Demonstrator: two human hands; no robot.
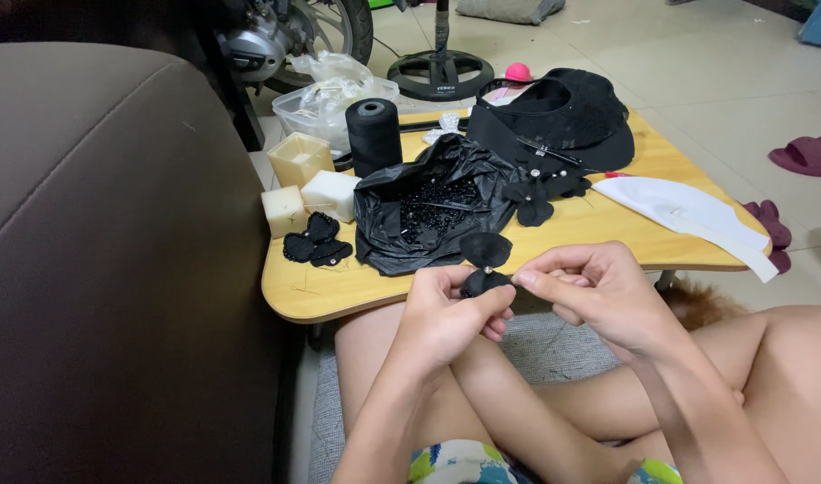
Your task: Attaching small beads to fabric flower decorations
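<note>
- Your left hand (pixel 446 309) pinches the black petal piece (pixel 485 262) between thumb and fingers, closed on its lower, beaded half; the upper petal stands free above your fingertips.
- Your right hand (pixel 598 291) meets it from the right, thumb and forefinger pressed together at the piece's edge. Whether they grip a needle or thread, you cannot tell from here; it is too fine to see.
- The piece sits in front of your lap, just off the near edge of the table (pixel 339 291), not resting on anything.
- Judge it as very light, soft and floppy: thin fabric that bends wherever you do not support it. Hold it near the middle, where the small pale bead sits, so both lobes stay flat.
- The beaded rim looks delicate; squeeze on the cloth, not on the beads.
- On the table, the open black bag (pixel 401 193) of beads lies just beyond your hands, with finished petals (pixel 318 242) to its left, foam blocks (pixel 313 184) and a thread spool (pixel 373 134) behind.
- A black hat (pixel 563 121) and a white piece (pixel 688 215) lie to the right.
</note>
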